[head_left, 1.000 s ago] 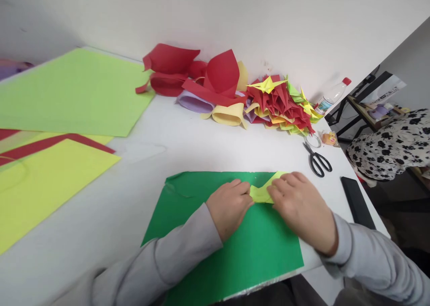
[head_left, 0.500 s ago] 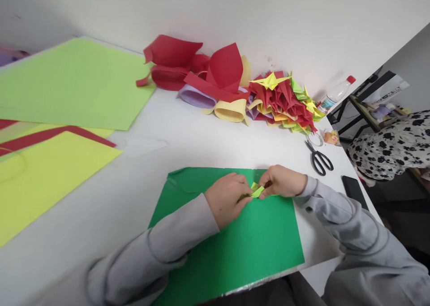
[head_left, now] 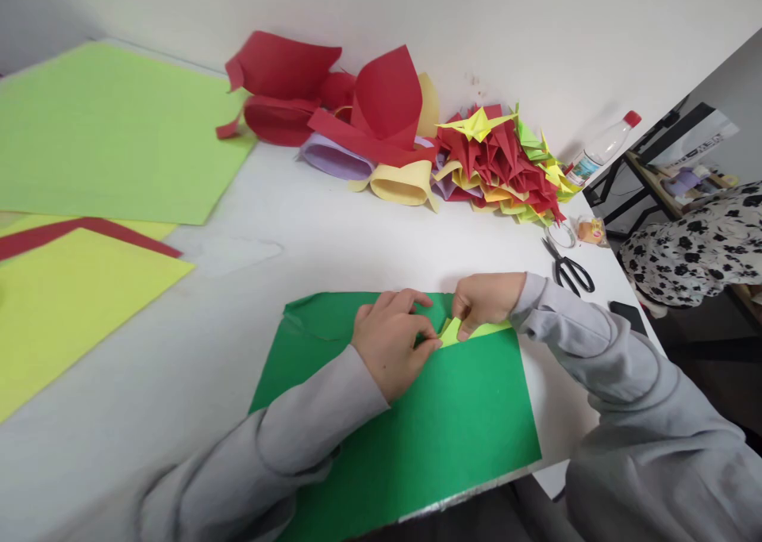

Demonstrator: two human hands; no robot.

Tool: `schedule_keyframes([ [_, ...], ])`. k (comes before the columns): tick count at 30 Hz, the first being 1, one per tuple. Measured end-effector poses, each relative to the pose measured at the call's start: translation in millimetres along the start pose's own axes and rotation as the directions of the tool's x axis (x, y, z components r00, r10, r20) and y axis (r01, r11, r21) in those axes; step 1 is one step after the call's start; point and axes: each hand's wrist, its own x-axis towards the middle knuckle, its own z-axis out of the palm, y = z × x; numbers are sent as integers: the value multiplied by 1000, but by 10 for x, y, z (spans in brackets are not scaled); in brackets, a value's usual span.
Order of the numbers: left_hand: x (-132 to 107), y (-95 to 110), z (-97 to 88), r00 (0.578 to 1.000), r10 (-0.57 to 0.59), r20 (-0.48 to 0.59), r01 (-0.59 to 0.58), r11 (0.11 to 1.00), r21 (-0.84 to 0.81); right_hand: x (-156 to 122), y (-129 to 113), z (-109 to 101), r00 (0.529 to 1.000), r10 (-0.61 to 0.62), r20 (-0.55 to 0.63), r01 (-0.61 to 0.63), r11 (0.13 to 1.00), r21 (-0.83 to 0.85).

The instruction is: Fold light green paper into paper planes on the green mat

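A small folded piece of yellow-green paper [head_left: 451,332] lies over the upper part of a green sheet [head_left: 452,423]. My left hand [head_left: 394,337] pinches its left end between thumb and forefinger, with the other fingers curled above. My right hand [head_left: 483,304] is closed on the middle of the same piece, thumb pressing down on it. From under the right hand a thin strip of the paper runs right to the green sheet's edge. The fingers cover part of the folds.
Against the wall stand curled red paper sheets [head_left: 390,101] and a pile of folded paper shapes [head_left: 497,157]. To the right are a plastic bottle [head_left: 604,151], black scissors [head_left: 568,268] and a phone [head_left: 626,315]. Large light-green [head_left: 131,133] and yellow sheets [head_left: 89,304] lie left. Someone in patterned clothing [head_left: 694,240] is at right.
My right hand has turned, its thumb now pressing down on the folded paper. More of the yellow-green strip shows. The view has shifted slightly.
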Motion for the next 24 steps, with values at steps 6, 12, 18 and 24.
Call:
schedule_keyframes([
  [6, -30, -18, -36, 999, 3, 35, -2, 999, -36, 49, 90, -60, 999, 12, 32, -14, 997, 71],
  [12, -59, -52, -9, 999, -33, 4, 33, 998, -48, 68, 227, -3, 1000, 8, -11, -5, 981, 196],
  [18, -63, -133, -54, 999, -36, 31, 40, 991, -127, -45, 308, 79, 996, 58, -67, -37, 960, 279],
  [24, -48, 16, 56, 982, -161, -97, 152, 984, -92, -75, 350, 76, 998, 41, -37, -28, 953, 301],
])
